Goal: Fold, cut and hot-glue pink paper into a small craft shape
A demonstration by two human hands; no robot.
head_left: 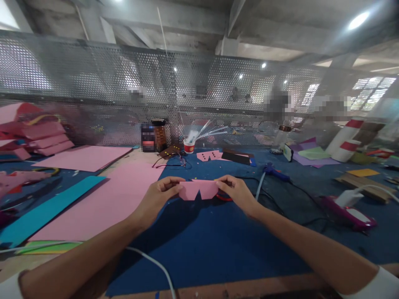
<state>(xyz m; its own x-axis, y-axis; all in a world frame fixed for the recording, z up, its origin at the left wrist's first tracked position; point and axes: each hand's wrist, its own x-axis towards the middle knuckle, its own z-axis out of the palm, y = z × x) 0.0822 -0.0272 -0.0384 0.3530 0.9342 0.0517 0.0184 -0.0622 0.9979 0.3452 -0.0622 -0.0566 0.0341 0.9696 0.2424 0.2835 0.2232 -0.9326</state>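
Observation:
Both my hands hold up a small pink cut-out piece of foam sheet [199, 189] with a notched lower edge, above the blue table cover [218, 241]. My left hand [160, 194] pinches its left end with fingers closed. My right hand [237, 192] pinches its right end the same way. Just behind my right hand a red ring-shaped object [223, 197] lies on the cover, partly hidden.
Large pink sheets [102, 199] and a teal strip [46, 209] lie at left. A blue glue gun [274, 172] with cables, a purple glue gun [349, 211], a red cup [188, 146], jars [154, 136] and paper scraps surround. A perforated metal screen [187, 91] backs the table.

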